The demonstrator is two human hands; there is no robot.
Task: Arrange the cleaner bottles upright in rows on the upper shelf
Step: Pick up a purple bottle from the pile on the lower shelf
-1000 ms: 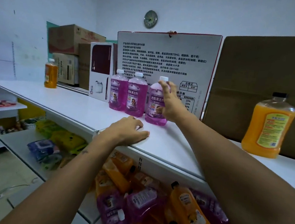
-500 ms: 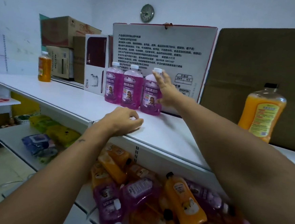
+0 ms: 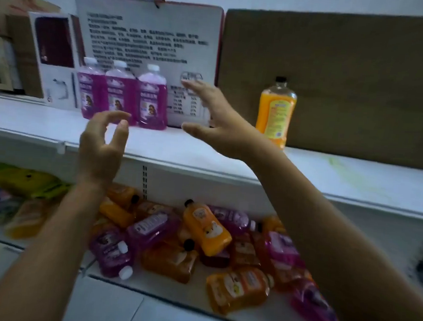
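Note:
Three purple cleaner bottles stand upright side by side at the back of the white upper shelf. An orange bottle stands upright further right on the same shelf. My right hand hovers just right of the purple row, fingers spread, holding nothing. My left hand is raised in front of the shelf edge, fingers loosely curled and empty. On the lower shelf lies a jumbled pile of purple and orange bottles on their sides.
A white printed box and a brown cardboard sheet stand behind the bottles. A white-and-maroon box and stacked cartons fill the back left. Green and blue packs lie on the lower shelf at left.
My right hand has let go of the third purple bottle and pulled back to the right. My left hand has lifted off the shelf edge. The view has tilted down.

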